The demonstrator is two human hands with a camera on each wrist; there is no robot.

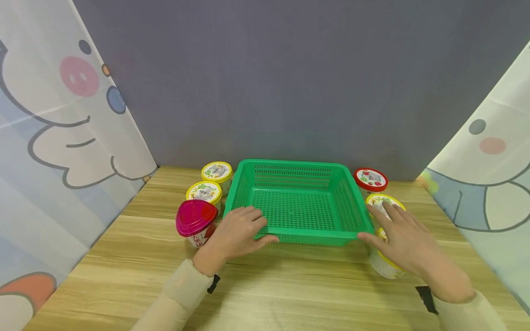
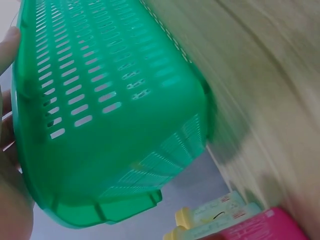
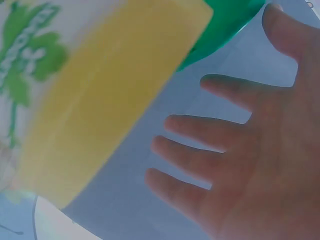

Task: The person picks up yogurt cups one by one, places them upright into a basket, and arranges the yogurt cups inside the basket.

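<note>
Green plastic basket (image 1: 295, 209) sits far-centre on the wood-grain tbl (image 1: 290, 289), btwn two rows of tubs, w/ perforated walls & floor. Tbl top is pale, streaky, a bit shiny. Plain grey panel (image 1: 265, 82) behind, at far edge; curtains w/ cartoon animals either side, left curtain (image 1: 49, 151) & right curtain (image 1: 492, 202).

Left row, far to near: far-left yellow-lidded tub (image 1: 217, 172), mid-left yellow-lidded tub (image 1: 204, 192), then pink-lidded tub (image 1: 196, 218), all just beside basket. Right row, far to near: red-lidded tub (image 1: 371, 178), mid-right yellow-lidded tub (image 1: 377, 202), near-right yellow-lidded tub (image 1: 385, 264), the last two partly hidden by the hand.

Left hand (image 1: 240, 230) grips basket's rim at near-left corner, fingers bent over inside, thumb along the outside. Right hand (image 1: 399, 236) holds nothing: fingers spread, approx straight, over the right-side yellow lids; thumb tip at basket's near-right corner, can't tell if touching. Both arms in cream sleeves, left sleeve (image 1: 175, 289) & right sleeve (image 1: 472, 315), w/ black strap bits by the wrists.
</note>
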